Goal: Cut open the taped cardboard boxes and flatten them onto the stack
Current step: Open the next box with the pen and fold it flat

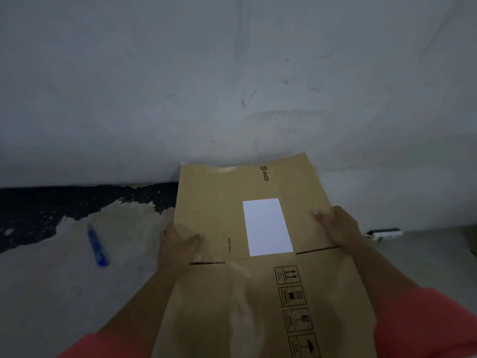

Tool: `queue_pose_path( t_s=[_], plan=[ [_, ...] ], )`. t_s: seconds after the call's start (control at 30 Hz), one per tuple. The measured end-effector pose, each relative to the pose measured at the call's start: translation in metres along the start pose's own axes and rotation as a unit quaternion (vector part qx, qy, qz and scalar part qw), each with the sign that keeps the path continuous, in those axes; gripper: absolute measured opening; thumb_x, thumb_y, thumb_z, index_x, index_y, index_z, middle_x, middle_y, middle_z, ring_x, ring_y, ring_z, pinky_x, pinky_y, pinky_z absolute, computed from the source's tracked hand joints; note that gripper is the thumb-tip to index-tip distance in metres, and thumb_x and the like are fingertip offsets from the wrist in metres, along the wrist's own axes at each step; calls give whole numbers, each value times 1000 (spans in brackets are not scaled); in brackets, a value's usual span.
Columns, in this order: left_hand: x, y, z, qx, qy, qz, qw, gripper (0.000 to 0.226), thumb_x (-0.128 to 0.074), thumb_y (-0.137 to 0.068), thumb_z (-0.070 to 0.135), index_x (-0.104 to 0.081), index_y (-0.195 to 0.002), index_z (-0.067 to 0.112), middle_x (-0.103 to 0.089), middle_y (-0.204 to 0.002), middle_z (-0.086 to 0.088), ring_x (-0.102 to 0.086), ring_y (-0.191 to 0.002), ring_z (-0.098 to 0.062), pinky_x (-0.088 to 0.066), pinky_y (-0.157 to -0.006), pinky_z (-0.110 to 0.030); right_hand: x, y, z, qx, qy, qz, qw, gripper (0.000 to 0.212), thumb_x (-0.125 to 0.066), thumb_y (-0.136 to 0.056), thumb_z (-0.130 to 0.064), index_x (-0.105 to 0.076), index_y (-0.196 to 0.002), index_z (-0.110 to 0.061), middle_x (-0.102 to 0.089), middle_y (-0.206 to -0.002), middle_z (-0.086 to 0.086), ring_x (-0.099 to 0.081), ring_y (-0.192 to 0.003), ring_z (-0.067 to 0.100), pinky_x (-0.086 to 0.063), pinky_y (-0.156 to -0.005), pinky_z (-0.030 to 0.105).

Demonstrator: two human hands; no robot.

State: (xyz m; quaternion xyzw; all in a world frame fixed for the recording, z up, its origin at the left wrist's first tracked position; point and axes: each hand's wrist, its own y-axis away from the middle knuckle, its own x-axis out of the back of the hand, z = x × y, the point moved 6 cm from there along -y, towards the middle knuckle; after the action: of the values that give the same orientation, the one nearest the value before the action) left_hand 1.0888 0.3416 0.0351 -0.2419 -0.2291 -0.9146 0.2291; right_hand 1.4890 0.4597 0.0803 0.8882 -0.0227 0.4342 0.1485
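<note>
Grey concrete floor (pixel 64 293), black patch (pixel 38 210) along the wall (pixel 232 73) at my left. A blue cutter (pixel 96 245) lies on it, near the patch.

1. One flattened cardboard box (pixel 214 215), brown.
2. One white label (pixel 267 226), stuck on the box.
3. Four handling symbols (pixel 293 295), printed in one column on the box.
4. Two hands: left hand (pixel 178 244) and right hand (pixel 335 226).
5. Two red sleeves (pixel 426 326).
6. One blue pen-shaped tool (pixel 96 245), blurred, on the floor (pixel 51 293) left of the box.
7. One small white and black object (pixel 384 233) at the right edge of the floor.
</note>
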Motion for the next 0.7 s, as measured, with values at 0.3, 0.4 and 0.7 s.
queue_pose_path(
  t_s=[0.3,0.4,0.7],
  plan=[
    [-23,10,2,19,9,13,1000,65,-74,-82,34,-46,-135,9,-49,-133,-12,-50,-120,-31,-41,-96,-39,-26,-26,36,-25,-9,-17,1000,54,-53,-88,-57,-53,-105,-6,-58,-104,13,-55,-102,33,-37,-77,35],
    [-29,11,5,13,21,6,1000,61,-72,-85,34,-47,-136,12,-56,-131,-8,-53,-121,-30,-41,-98,-40,-24,-34,35,-21,-8,-7,1000,61,-54,-88,-55,-51,-122,-4,-51,-122,21,-52,-109,37,-39,-85,39],
    [-40,-1,7,31,17,-8,999,54,-65,-91,29,-42,-136,10,-55,-132,-11,-52,-122,-32,-40,-96,-38,-41,-44,40,-46,4,-5,999,65,-46,-91,-56,-50,-123,0,-54,-122,24,-50,-113,41,-39,-94,44]
  ],
)
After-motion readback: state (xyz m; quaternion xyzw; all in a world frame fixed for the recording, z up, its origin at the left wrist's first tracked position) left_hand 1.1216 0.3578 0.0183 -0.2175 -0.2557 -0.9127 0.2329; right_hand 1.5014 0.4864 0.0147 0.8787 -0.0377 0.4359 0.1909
